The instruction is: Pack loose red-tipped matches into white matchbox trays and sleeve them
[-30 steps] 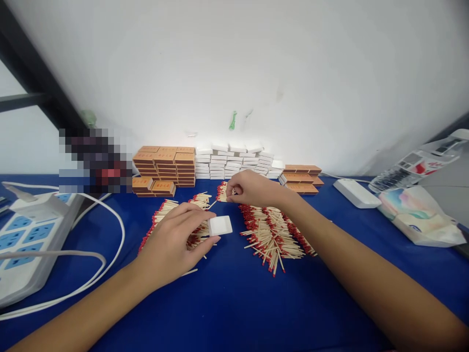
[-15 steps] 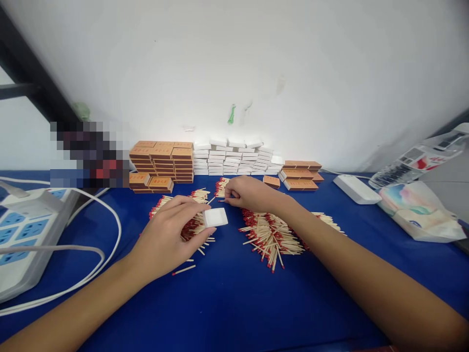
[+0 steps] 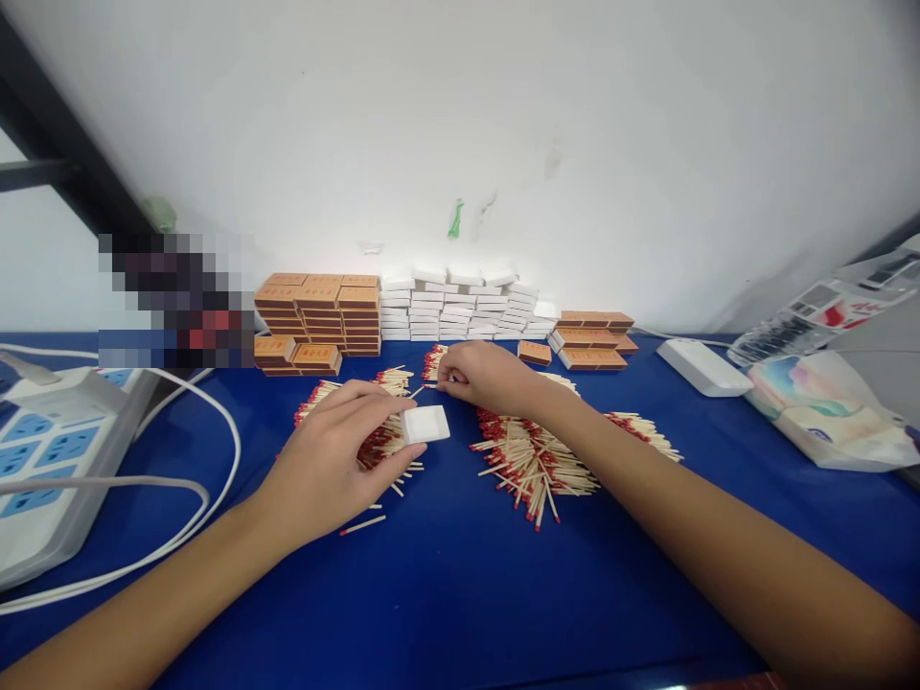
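Note:
My left hand [image 3: 337, 450] pinches a small white matchbox tray [image 3: 426, 424] between thumb and fingers, its hollow side facing me. Beyond it, my right hand [image 3: 485, 379] is closed with thumb and finger on a match [image 3: 431, 386], whose red head points left. Red-tipped matches lie in heaps around both hands: one pile [image 3: 536, 470] is under my right forearm, and another pile [image 3: 384, 441] is partly hidden behind my left hand. A small bunch of matches [image 3: 433, 362] sits just past my right fingertips. One loose match [image 3: 363, 524] rests below my left wrist.
Orange matchboxes [image 3: 316, 307] are stacked against the wall at left, white trays [image 3: 460, 307] in the middle, more orange boxes [image 3: 593, 342] at right. A power strip [image 3: 50, 460] with white cables lies left. A white device [image 3: 704, 367], tissue pack [image 3: 826, 412] and plastic bottle [image 3: 819, 311] are right.
My right hand has shifted very slightly left with the match. My left hand holds the tray in nearly the same place, and the whole view has moved a little.

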{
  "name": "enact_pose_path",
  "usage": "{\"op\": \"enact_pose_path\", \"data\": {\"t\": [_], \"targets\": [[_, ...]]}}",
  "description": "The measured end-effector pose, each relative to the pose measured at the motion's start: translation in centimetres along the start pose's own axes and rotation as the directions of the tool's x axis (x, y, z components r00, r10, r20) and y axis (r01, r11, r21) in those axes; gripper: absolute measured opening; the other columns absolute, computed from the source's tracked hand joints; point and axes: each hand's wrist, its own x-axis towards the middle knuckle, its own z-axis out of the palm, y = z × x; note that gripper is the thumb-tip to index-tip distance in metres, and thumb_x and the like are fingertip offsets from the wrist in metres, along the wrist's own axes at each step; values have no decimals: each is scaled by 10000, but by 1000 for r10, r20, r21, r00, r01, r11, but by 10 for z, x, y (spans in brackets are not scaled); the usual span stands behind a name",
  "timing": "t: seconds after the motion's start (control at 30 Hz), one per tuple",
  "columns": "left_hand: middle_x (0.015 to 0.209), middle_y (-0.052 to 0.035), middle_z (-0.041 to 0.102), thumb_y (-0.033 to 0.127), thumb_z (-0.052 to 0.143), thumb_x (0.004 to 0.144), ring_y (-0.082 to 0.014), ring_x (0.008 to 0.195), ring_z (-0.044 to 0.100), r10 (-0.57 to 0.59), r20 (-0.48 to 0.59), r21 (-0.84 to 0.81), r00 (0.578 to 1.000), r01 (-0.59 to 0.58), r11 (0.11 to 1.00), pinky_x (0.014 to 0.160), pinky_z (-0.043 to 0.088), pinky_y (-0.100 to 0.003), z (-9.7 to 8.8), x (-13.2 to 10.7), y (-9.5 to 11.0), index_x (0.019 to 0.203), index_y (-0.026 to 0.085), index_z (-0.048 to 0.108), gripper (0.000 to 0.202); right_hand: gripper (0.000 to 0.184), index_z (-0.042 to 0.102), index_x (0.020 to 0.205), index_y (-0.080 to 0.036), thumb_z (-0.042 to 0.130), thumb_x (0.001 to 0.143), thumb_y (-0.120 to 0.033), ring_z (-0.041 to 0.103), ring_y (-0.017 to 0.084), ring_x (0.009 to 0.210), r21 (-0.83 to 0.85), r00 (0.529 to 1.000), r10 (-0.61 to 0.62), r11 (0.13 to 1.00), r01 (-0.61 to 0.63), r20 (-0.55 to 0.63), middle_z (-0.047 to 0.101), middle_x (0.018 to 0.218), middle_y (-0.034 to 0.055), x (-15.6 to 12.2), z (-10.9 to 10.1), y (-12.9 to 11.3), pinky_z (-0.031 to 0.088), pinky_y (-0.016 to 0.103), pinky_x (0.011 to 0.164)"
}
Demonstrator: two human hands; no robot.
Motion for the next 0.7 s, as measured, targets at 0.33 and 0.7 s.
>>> {"op": "enact_pose_path", "data": {"t": [0.33,0.7], "targets": [[1050,-78,775,342,792,904,-246,999,709,-126,-100,106,987,136,985,891,592,-364,1,1,-7,1185,175,749,329,106,714,934,-160,640,975,-223,535,160,754,3,999,-20,1000,20,-30,679,845,49,-10,-31,-11,333,296,665],[1059,-62,764,393,827,886,-221,978,731,-127,-151,84,980,140,987,899,599,-340,2,1,-5,1170,194,746,355,175,696,1013,-142,524,1046,-149,592,176,831,-116,986,-157,980,161,48,715,1044,98,-33,-47,-73,366,313,722]]}}
